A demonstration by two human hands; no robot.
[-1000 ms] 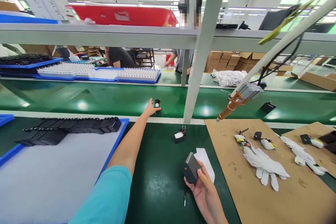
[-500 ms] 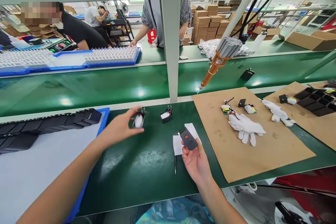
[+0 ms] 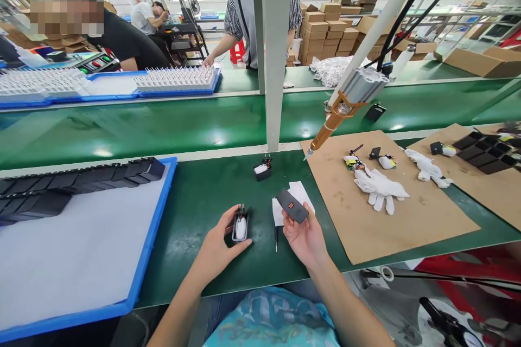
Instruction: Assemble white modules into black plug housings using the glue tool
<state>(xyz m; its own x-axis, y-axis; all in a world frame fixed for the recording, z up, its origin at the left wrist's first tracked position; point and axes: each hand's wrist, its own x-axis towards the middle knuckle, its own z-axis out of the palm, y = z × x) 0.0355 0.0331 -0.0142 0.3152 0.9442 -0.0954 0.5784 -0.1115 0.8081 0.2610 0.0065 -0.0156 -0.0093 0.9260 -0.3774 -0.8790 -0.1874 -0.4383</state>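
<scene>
My left hand (image 3: 220, 244) is closed around a small black half-shell with a white part and wires inside it (image 3: 240, 225), held just above the green bench. My right hand (image 3: 305, 236) grips a dark grey cover with an orange mark (image 3: 292, 206), held over a white paper slip (image 3: 299, 195). A thin dark tool (image 3: 275, 238) lies on the bench between my two hands. A second small black-and-white part (image 3: 262, 168) sits farther back, by the grey post (image 3: 277, 54).
A blue tray (image 3: 158, 211) with a row of black covers (image 3: 81, 181) lies at the left. Brown cardboard (image 3: 391, 211) at the right carries white gloves (image 3: 380, 190) and small parts. A hanging orange-tipped screwdriver (image 3: 329, 124) dangles above it. Beyond runs a green conveyor (image 3: 163, 130); people stand behind it.
My left hand reached out to the conveyor's edge, took the small black-and-white part and has drawn it back to the bench front, close to my right hand. The camera tilted downward.
</scene>
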